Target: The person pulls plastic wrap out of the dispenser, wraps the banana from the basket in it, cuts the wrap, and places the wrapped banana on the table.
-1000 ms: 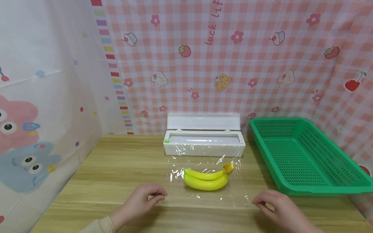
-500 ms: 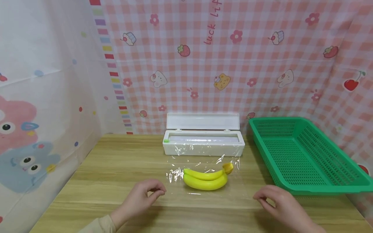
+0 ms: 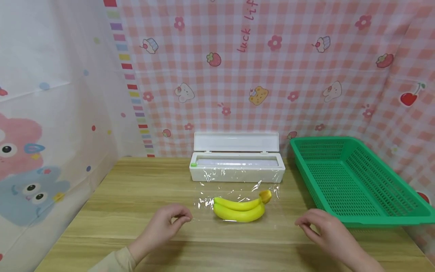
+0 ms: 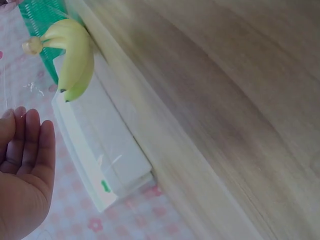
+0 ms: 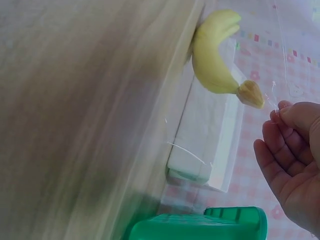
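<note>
Film (image 3: 204,204) stretches between the left hand (image 3: 166,223) and right hand (image 3: 323,228), each pinching a near corner between thumb and fingertips. Both hands have shifted forward over the last second, bringing the near edge with them; it now seems raised, starting to come over the front of the bananas (image 3: 239,212), which lie on the film. Beyond stands the box (image 3: 238,154), lid up, film draped down its front, with the basket (image 3: 384,220) to its right.
</note>
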### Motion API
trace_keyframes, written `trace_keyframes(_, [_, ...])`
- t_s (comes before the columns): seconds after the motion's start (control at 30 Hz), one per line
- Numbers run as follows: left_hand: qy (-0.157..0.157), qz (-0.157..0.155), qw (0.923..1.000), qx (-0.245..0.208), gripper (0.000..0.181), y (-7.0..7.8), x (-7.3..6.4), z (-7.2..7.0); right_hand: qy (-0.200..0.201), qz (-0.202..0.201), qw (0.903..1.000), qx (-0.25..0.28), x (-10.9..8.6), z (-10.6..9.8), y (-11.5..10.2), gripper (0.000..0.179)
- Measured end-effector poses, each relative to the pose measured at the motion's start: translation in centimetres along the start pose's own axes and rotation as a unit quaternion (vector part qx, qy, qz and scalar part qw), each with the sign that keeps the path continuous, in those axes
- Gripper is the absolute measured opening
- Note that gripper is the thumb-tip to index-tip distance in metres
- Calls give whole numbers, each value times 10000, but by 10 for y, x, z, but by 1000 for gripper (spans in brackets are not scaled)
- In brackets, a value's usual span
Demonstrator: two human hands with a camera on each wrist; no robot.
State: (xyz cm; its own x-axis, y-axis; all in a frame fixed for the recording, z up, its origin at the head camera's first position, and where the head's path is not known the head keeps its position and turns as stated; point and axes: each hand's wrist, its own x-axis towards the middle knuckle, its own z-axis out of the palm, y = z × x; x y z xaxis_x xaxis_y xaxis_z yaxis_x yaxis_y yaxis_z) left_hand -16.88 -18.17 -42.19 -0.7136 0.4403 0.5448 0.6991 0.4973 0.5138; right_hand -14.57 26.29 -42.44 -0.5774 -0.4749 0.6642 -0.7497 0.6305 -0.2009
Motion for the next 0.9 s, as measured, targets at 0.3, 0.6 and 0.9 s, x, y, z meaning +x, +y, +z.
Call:
trace_keyframes(0.3, [496, 65, 9987, 99, 19, 2, 5, -1, 257, -22, 9997, 33, 10, -1, 0, 6])
trace_keyframes(0.6, [629, -144, 9979, 16, 19, 5, 11, -2, 305, 350, 9989, 32, 18, -2, -4, 42])
trace_keyframes(0.9, [628, -756, 9952, 18, 15, 6, 15, -1, 276, 647, 9975, -119, 25, -1, -2, 35])
